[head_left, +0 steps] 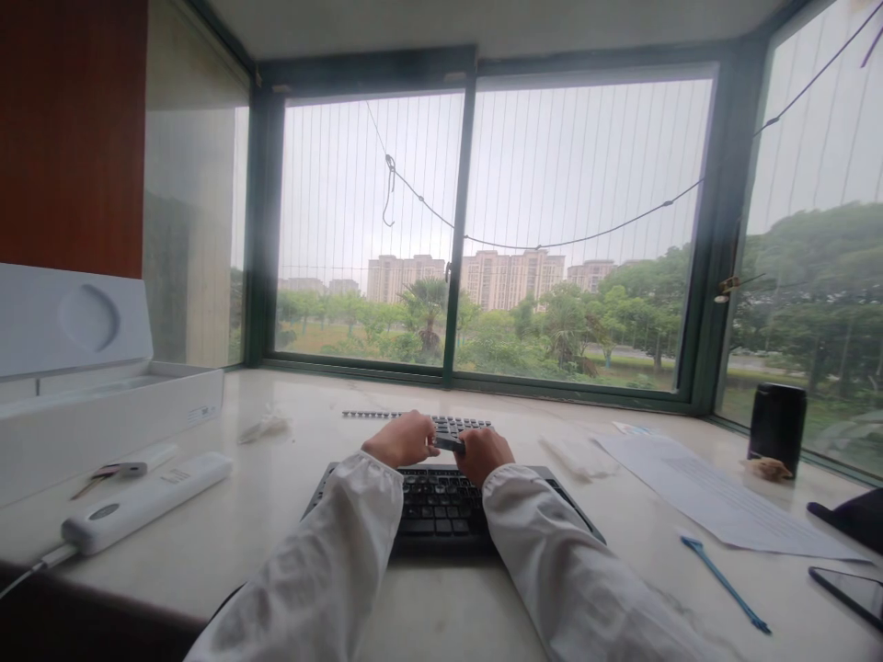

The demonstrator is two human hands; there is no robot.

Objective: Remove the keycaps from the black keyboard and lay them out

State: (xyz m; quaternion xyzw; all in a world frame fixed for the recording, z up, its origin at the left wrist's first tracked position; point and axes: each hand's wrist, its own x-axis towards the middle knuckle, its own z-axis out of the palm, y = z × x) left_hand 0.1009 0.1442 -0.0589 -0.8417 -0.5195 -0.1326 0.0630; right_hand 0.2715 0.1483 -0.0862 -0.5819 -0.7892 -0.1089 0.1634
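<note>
Where the pale, glossy stone counter (276, 524) meets the dark window frame, a dark keyed piece (452, 429) is held just above the far edge of a black keyboard (441, 515). It is gripped at its left end by the left hand (402, 439) and at its right by the right hand (485, 453), the fingers of both curled and pressed together on it. Bare counter is left on either side of the keyboard. A thin strip of keys (365, 415) is laid just behind the left hand. To the left, a white box (110, 418) is left open, its lid (69, 317) raised and moulded with a round recess; what it holds cannot be told. A long white device (148, 496) is laid beside it. To the right are seen a printed sheet (717, 501), a slim blue stick (724, 584), a matt black cylinder (777, 425) and a phone (852, 593) at the counter's edge
</note>
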